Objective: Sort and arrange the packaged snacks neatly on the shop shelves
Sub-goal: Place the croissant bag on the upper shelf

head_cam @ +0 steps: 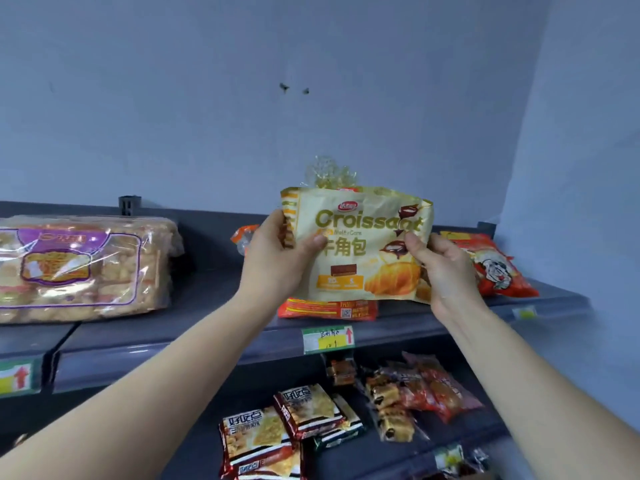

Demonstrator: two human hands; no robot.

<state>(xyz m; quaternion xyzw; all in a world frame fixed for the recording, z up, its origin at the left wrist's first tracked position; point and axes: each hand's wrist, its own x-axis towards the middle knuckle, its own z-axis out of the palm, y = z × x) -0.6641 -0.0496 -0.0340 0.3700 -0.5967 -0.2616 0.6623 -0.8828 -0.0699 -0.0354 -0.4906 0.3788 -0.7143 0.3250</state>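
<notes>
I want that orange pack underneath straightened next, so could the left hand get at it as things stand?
Probably not yet. The left hand is gripping the croissant bag together with the right hand, and that bag hangs in front of the orange pack, covering most of it.

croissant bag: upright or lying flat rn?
Upright. Left hand and right hand hold the croissant bag by its side edges, print facing the camera.
</notes>
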